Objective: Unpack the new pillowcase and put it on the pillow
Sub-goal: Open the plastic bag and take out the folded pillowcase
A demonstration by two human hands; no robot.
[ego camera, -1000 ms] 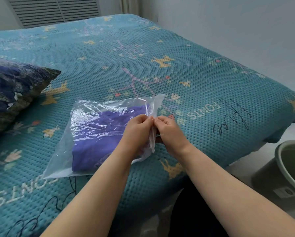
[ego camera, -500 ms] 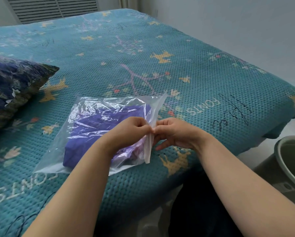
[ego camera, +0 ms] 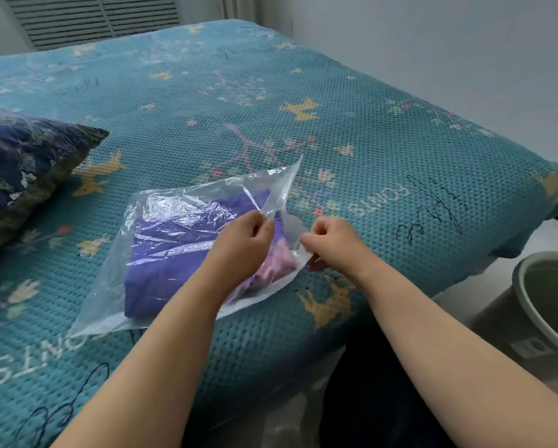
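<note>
Vent: a slatted grille (ego camera: 93,17) is set in the wall at the far left, behind the head of the bed.
Pillow: a dark blue patterned pillow (ego camera: 22,176) lies on the bed at the left edge, one corner pointing toward the middle, well apart from the bag.
Bed: the bed (ego camera: 384,150) fills most of the view under a teal textured cover printed with yellow stars, small flowers, branch lines and white and dark lettering; its near edge runs across the bottom and its right corner drops off near the bucket.
Bag: a clear plastic bag (ego camera: 161,218) lies flat on the cover near the front edge, crinkled and shiny, with its right-hand mouth pulled apart and one flap standing up.
Pillowcase: the folded purple pillowcase (ego camera: 167,263) is inside the bag, and a pink patch shows at the opened end.
Left hand: the left hand (ego camera: 242,247) rests over the bag, its grip pinching the upper film at the mouth.
Right hand: the right hand (ego camera: 332,244) is just beside the bag's right edge, its grip curled on the lower flap of plastic.
Wall: a plain pale wall (ego camera: 433,43) runs along the far and right side of the bed.
Bucket: a grey-green bucket (ego camera: 530,318) stands on the pale floor at the lower right, beside the bed corner.
</note>
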